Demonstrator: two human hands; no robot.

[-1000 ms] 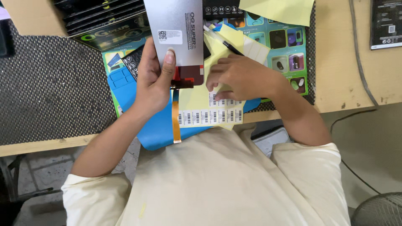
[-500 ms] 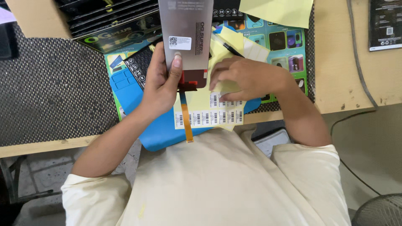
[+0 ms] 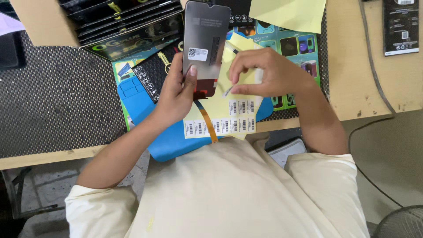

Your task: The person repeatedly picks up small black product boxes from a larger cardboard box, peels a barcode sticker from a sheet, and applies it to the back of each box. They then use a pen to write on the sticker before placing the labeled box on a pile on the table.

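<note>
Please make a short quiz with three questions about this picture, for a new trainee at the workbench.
1. True or false: the left hand holds the grey phone screen panel up above the bench.
2. Which thing does the right hand pinch between its fingertips?
A. a small sticker
B. a screwdriver
C. a cable
3. Fill in: the yellow sheet of barcode stickers lies on a ____ mat.

Key
1. True. The thumb presses on the panel's face, and an orange flex ribbon hangs below it.
2. A. It sits just above the sheet.
3. Blue.
</note>
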